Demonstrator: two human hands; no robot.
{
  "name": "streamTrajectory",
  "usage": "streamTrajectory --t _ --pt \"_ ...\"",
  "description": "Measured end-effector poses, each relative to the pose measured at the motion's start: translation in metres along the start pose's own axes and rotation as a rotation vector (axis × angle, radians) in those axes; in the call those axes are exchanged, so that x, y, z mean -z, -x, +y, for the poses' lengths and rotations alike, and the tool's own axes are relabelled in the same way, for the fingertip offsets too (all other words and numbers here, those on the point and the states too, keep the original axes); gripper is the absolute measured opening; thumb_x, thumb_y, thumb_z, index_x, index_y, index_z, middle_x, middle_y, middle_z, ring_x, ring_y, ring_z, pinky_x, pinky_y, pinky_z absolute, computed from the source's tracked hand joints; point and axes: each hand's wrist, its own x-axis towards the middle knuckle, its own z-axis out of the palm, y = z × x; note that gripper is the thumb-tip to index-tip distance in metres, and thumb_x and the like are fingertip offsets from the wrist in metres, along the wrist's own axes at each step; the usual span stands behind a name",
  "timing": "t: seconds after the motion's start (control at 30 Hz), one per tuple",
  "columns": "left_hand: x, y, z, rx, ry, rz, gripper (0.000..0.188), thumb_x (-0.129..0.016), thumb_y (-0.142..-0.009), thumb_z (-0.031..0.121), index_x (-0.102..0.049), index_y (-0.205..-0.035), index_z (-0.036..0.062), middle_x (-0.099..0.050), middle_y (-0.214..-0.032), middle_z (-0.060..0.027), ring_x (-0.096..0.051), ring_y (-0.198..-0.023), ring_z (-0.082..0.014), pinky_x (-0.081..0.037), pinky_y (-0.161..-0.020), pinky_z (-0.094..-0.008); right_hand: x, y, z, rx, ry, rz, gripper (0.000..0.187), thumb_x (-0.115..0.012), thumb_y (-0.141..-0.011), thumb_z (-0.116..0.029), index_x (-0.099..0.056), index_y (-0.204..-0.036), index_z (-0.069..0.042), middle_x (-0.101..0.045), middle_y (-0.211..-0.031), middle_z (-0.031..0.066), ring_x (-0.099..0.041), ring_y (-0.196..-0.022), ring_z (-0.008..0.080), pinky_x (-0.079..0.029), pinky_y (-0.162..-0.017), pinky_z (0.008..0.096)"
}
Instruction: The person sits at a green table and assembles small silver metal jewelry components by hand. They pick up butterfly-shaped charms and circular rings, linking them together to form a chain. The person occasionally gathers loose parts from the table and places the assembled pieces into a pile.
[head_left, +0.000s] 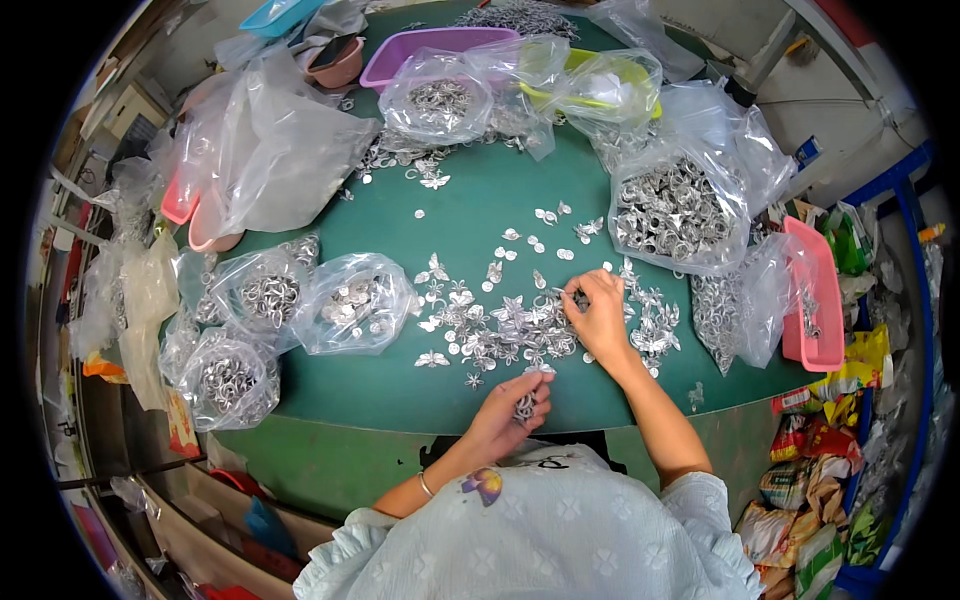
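A loose pile of small silver metal pieces (480,335), some shaped like butterflies, flowers and round discs, is spread on the green table (360,215) in front of me. My left hand (512,408) is curled at the table's near edge around several small silver metal pieces (524,405), with one more at its fingertips. At the right part of the pile, my right hand (600,318) has thumb and forefinger brought together. Whatever lies between those fingertips is too small and too covered to name.
Transparent bags of silver pieces stand at the left (352,305) and right (675,210). Along the back are a purple basin (435,42) and a yellow-green basket (640,70). A pink tray (818,300) sits at the right edge, beside a blue-framed shelf (912,270).
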Motion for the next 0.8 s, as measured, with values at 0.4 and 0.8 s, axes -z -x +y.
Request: streamTrajectory --t 0.4,0.8 --pt "0.006 -0.001 -0.004 -0.045 0.034 -0.096 0.022 -0.048 -0.090 0.026 -0.054 -0.087 0.0051 -0.053 -0.084 -0.0040 -0.054 -0.082 -0.0162 -0.048 -0.076 -0.0298 0.034 0.005 -0.001 0.001 -0.035 -0.098 0.008 -0.063 -0.071 -0.004 -0.061 -0.079 -0.003 -0.059 -0.085 0.0070 -0.051 -0.082 0.0258 -0.039 -0.074 0.0363" --pt "-0.001 0.003 0.001 0.010 0.047 -0.023 0.016 -0.055 -0.087 0.015 -0.056 -0.096 0.0030 -0.049 -0.071 -0.0003 -0.043 -0.062 -0.0089 -0.034 -0.049 -0.0208 0.047 0.012 0.000 -0.639 -1.037 -0.369 0.008 -0.052 -0.083 -0.005 -0.055 -0.088 -0.001 -0.060 -0.090 0.0116 -0.056 -0.074 0.0160 -0.045 -0.063 0.0265"
